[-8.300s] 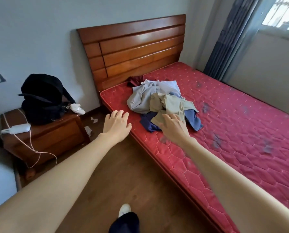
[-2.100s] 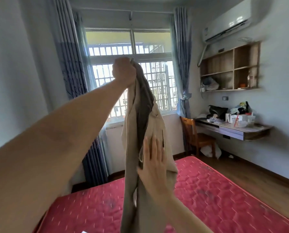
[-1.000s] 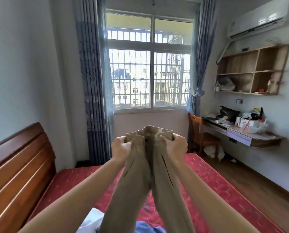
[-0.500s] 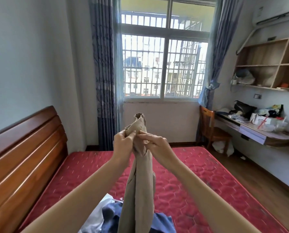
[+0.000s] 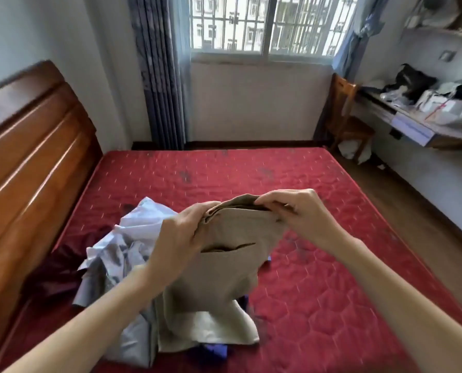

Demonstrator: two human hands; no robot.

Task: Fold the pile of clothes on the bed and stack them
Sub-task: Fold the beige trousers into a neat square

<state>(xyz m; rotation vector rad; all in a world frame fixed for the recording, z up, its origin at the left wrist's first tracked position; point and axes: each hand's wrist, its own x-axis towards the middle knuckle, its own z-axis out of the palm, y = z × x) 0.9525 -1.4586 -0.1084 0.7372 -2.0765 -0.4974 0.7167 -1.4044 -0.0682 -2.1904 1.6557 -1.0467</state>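
Lowered from window height, khaki trousers (image 5: 232, 254) pinched by both hands' grip.

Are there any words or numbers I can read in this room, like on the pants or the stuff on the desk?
None can be read.
Khaki pants: no label or print shows.
Packages on the desk: any print is too blurred to read.
Mattress: only a stitched pattern, no words.

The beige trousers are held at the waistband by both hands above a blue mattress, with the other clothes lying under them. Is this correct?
Not quite: the mattress is red, not blue, as the head view shows. The rest holds: the left hand and the right hand both grip the waistband of the beige trousers, and the other clothes lie under them.
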